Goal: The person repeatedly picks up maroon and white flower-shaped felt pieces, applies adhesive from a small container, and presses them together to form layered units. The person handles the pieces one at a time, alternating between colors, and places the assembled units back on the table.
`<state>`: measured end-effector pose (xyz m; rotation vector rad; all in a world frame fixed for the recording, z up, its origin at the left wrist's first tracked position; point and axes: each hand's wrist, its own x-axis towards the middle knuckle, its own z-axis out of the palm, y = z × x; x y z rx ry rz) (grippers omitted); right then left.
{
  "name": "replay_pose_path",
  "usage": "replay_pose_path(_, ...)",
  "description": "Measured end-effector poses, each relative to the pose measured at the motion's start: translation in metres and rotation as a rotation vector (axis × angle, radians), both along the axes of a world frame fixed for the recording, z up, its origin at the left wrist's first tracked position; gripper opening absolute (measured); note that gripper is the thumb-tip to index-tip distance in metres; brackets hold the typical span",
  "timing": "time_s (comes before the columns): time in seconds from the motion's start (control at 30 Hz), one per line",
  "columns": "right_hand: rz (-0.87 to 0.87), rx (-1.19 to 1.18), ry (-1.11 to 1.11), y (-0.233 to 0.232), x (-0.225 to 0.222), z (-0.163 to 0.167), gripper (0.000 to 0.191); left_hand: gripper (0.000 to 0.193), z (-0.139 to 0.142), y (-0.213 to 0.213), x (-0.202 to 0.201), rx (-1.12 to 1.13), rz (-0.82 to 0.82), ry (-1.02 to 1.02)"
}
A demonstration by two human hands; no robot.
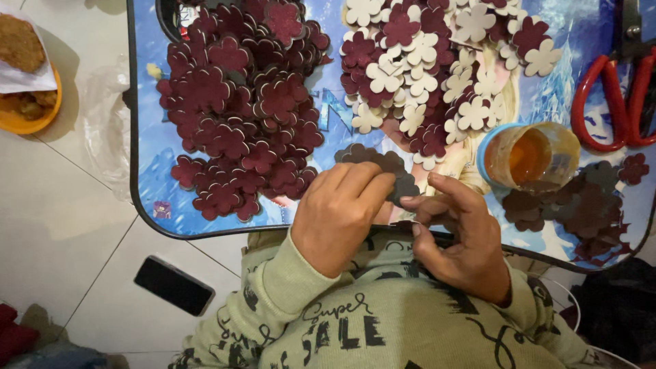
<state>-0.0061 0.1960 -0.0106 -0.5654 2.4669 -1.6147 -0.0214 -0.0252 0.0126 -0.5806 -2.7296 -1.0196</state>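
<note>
A small lap table (147, 171) with a dark rim and a blue cartoon-printed top carries a large heap of maroon flower cutouts (239, 102) on its left half and a mixed heap of cream and maroon flower cutouts (430, 75) toward the middle. To the right lie an open jar of orange-brown glue (529, 157), red-handled scissors (611, 96) near the far corner, and a cluster of dark brown flower cutouts (581, 208). The table stands over a pale tiled floor (61, 225), where a black phone (173, 285) and an orange plate of food (27, 102) rest.

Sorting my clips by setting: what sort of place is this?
Likely a home craft spot on a tiled floor: a small picture-printed table holds piled foam flower cutouts, a glue jar and red scissors.
</note>
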Motion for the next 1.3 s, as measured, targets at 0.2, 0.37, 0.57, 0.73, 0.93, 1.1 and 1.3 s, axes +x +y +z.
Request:
replay_pose_path(0.2, -0.008, 0.029, 0.023, -0.003, -0.004, 0.003, 0.073, 0.017, 0.0, 0.0, -0.003, 0.096, 0.08, -0.044)
replay_pose_path(0.37, 0.006, 0.013, -0.002, -0.001, -0.004, 0.001, 0.074, 0.014, 0.002, -0.013, -0.002, 0.225, 0.344, -0.043)
replay_pose_path(0.57, -0.043, -0.274, -0.079, 0.008, 0.008, -0.012, 0.074, 0.017, 0.002, -0.01, 0.01, 0.312, 0.248, -0.046)
replay_pose_path(0.73, -0.091, -0.532, 0.131, 0.021, 0.015, -0.031, 0.078, 0.03, -0.002, -0.004, 0.017, 0.095, 0.141, 0.043)
replay_pose_path(0.93, -0.061, -0.652, 0.165, 0.031, 0.013, -0.038, 0.079, 0.043, -0.014, -0.005, 0.016, -0.064, -0.246, 0.194)
replay_pose_path(1.1, -0.213, -0.623, 0.034, 0.023, 0.02, -0.034, 0.084, 0.036, -0.018, -0.01, 0.023, -0.034, -0.332, 0.215)
replay_pose_path(1.3, -0.275, -0.541, -0.202, 0.029, 0.014, -0.013, 0.08, 0.032, -0.018, 0.0, 0.035, 0.505, 0.054, -0.49)
